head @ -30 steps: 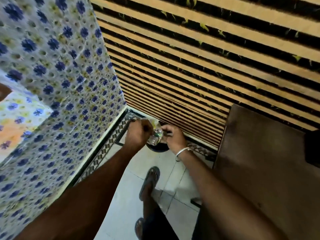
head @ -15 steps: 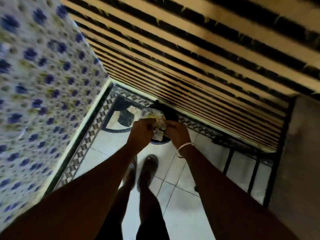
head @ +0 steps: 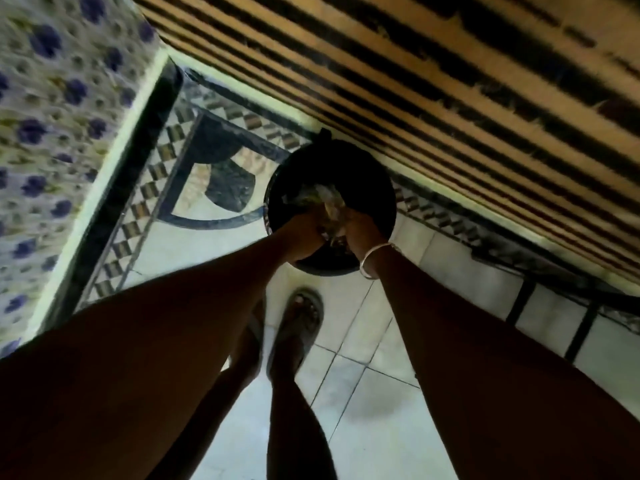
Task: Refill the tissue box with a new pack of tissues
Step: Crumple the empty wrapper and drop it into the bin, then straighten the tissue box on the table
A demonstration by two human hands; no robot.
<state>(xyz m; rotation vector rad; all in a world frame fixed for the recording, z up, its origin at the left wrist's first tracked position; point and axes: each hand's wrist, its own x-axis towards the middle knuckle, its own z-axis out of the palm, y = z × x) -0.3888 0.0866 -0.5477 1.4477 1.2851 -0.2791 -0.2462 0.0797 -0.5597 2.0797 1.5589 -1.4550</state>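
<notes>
Two hands at frame centre | left hand (head: 304,233) and right hand (head: 360,230) both clenched on crumpled clear plastic wrapper (head: 330,211) | wrapper over round black bin (head: 367,174) | bin on pale tiled floor (head: 374,410) beside striped wall (head: 450,81)

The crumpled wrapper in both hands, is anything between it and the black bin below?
Nothing visible. The left hand and right hand hold the crumpled wrapper right over the black bin, whose mouth is open beneath it.
</notes>
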